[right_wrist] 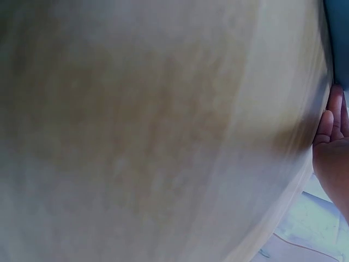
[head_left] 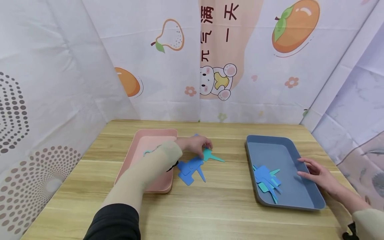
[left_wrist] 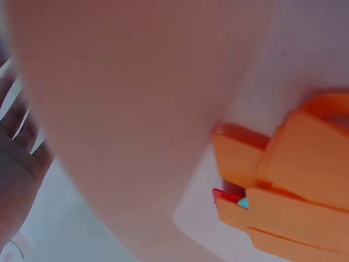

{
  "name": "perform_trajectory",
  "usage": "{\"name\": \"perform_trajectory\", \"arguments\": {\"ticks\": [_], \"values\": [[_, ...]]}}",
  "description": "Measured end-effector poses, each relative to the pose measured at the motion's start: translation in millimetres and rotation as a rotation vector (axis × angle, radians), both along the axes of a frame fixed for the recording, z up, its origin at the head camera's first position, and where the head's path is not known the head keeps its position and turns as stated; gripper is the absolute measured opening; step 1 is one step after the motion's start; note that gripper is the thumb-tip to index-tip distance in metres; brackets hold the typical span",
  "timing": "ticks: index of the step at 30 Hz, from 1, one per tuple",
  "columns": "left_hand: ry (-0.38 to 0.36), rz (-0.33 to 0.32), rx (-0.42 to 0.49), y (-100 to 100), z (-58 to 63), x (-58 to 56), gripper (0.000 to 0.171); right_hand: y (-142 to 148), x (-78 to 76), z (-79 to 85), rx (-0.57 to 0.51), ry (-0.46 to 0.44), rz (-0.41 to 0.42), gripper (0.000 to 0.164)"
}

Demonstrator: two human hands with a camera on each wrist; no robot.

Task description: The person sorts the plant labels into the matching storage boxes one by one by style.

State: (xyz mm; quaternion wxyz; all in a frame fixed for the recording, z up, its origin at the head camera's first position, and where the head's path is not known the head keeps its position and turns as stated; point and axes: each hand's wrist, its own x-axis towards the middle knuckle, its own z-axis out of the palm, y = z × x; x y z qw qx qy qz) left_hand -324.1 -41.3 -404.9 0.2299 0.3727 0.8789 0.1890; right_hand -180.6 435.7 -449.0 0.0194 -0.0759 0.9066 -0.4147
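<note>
My left hand [head_left: 196,145] is over the middle of the table, fingers bent down and pinching a teal plant label [head_left: 215,158] with a pointed stem. Just below the hand lie overlapping blue plant labels [head_left: 187,171], and a blue tip shows behind it. My right hand [head_left: 319,176] holds the right rim of a blue-grey tray [head_left: 288,186], thumb reaching over the edge; in the right wrist view its fingers [right_wrist: 337,117] are against the tray's outer side. Inside that tray, blue and teal labels [head_left: 265,178] are heaped at the left wall.
A pink tray [head_left: 157,133] stands at the left, partly hidden by my left forearm. Orange flat pieces [left_wrist: 300,191] lie inside it in the left wrist view, with bits of red and teal among them. A printed curtain [head_left: 168,83] hangs behind the wooden table [head_left: 216,213].
</note>
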Motion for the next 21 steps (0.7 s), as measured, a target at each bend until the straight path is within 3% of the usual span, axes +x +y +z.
{"name": "perform_trajectory", "arguments": {"ticks": [5, 21], "values": [[-0.013, 0.003, 0.01, 2.1, -6.0, -0.9, 0.052, -1.4, 0.5, 0.4, -0.006, -0.013, -0.005, 0.051], [-0.055, -0.008, 0.028, 4.1, -1.1, 4.6, 0.059, -1.1, 1.1, -0.6, -0.033, 0.001, -0.007, 0.051]]}}
